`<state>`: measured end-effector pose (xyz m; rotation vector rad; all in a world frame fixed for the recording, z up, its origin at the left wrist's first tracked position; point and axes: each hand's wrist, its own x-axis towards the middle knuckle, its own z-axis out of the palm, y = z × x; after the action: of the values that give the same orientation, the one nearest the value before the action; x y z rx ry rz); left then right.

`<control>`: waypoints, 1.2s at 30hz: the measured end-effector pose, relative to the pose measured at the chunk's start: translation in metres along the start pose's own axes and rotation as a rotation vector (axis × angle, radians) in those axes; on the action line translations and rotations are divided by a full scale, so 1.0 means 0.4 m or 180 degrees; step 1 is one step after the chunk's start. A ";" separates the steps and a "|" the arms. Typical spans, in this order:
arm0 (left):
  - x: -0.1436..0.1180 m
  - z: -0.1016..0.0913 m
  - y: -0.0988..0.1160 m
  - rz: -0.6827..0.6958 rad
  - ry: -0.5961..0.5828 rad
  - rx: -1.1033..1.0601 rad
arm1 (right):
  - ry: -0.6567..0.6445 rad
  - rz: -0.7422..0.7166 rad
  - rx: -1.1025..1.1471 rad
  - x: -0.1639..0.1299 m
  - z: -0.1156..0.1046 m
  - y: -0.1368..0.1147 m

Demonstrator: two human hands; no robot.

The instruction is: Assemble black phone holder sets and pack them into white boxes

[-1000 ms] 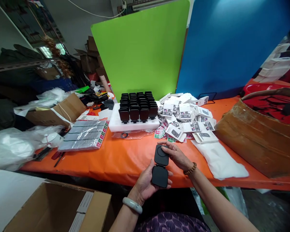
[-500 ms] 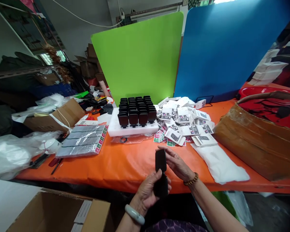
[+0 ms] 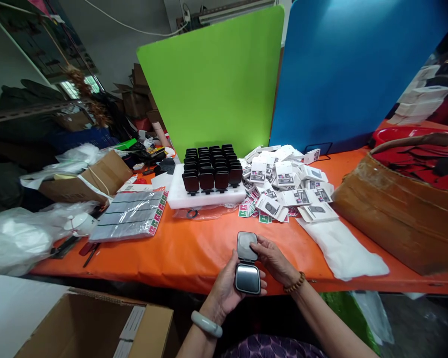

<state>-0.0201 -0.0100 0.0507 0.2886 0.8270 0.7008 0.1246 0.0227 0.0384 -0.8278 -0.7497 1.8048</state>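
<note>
Behind an orange surface (image 3: 194,238) stand a green panel (image 3: 212,94) and a blue panel (image 3: 332,74). White boxes (image 3: 296,197) are heaped beside a white block (image 3: 207,200) bearing dark devices (image 3: 206,180). Near the surface's front edge, the left hand (image 3: 224,288) holds an open two-leaf device (image 3: 248,279) and the right hand (image 3: 274,257) grips its upper leaf (image 3: 245,247).

1. Left hand (image 3: 226,286): bare, with the forearm bare as far as it shows.
2. Bangle (image 3: 206,324) on the left wrist: pale grey-green, a thick, smooth, rounded ring with a soft shine.
3. Right hand (image 3: 274,258): bare, the forearm likewise.
4. Bracelet (image 3: 294,282) on the right wrist: round brown beads, strung close together.
5. Garment (image 3: 271,346) at the waist: purple, with a dark, scale-like pattern.
</note>
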 end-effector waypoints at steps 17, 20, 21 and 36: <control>0.095 -0.128 0.044 0.0812 0.0916 -0.0717 | 0.0581 -0.2086 -0.4812 0.032 -0.151 0.171; 0.102 -0.140 0.029 0.0955 0.0921 -0.0637 | 0.0675 -0.2156 -0.5391 0.029 -0.145 0.188; 0.102 -0.141 0.025 0.0998 0.0922 -0.0626 | 0.0711 -0.2175 -0.5491 0.028 -0.140 0.188; 0.098 -0.140 0.013 0.1215 0.0896 -0.0579 | 0.0817 -0.2270 -0.5703 0.024 -0.106 0.174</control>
<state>-0.0463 0.0186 -0.0059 0.1861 0.9784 1.1871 0.1202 0.0136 -0.0431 -1.4806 -2.1208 -0.0043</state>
